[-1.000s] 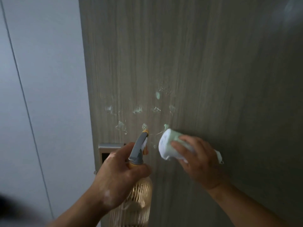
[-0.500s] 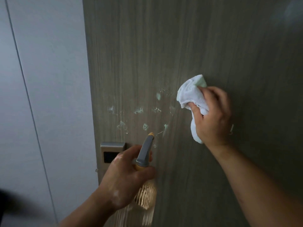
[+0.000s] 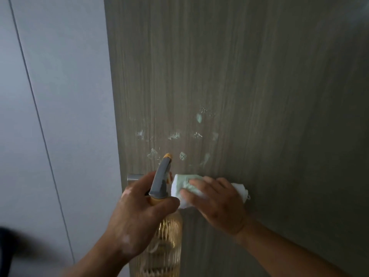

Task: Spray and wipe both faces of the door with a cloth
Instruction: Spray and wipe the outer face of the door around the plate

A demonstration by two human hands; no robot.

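The wood-grain door (image 3: pixel 259 76) fills our view, flecked with spray droplets (image 3: pixel 174 135). Our left hand (image 3: pixel 135 216) grips the amber spray bottle (image 3: pixel 169 236) by its neck. Beside it our right hand (image 3: pixel 217 204), fingers flat, presses the cloth (image 3: pixel 183 184) against the door.

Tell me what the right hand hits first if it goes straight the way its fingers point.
Likely the spray bottle's grey head, held by the left hand, just left of the cloth. Depth is unclear; it might pass behind it.

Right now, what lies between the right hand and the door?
The cloth, pressed under the right hand against the door, seen in the head view.
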